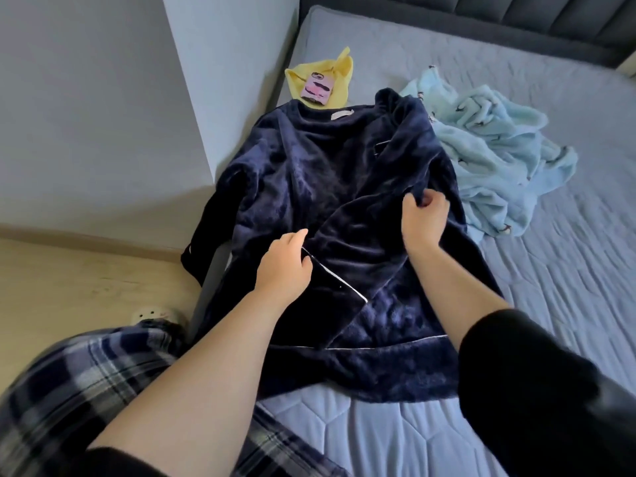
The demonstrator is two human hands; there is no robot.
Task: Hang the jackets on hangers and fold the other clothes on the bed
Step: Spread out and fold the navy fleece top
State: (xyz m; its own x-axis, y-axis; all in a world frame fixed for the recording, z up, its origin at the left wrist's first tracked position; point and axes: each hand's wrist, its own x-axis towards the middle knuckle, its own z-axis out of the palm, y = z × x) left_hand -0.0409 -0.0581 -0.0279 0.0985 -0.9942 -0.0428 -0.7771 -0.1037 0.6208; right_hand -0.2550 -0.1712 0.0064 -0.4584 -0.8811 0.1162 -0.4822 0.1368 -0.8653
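Our left grip [284, 261] rests open on the navy top [309, 166], beside its piped edge. Our right grip [425, 215] pinches a fold of the front panel. The top lies spread on the bed [550, 304] beneath both. We should pin with the left and draw the panel over flat, clear of the blue pile [499, 160] beyond the right grip.

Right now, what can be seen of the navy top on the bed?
The navy top is plush, fleece-like, with long sleeves, white piping on front edge and hem, and a pale neck label. It lies spread on the bed, front open, collar away from the person; one sleeve hangs over the bed's side. The right hand pinches a fold of its front panel; the left hand rests at the piped edge.
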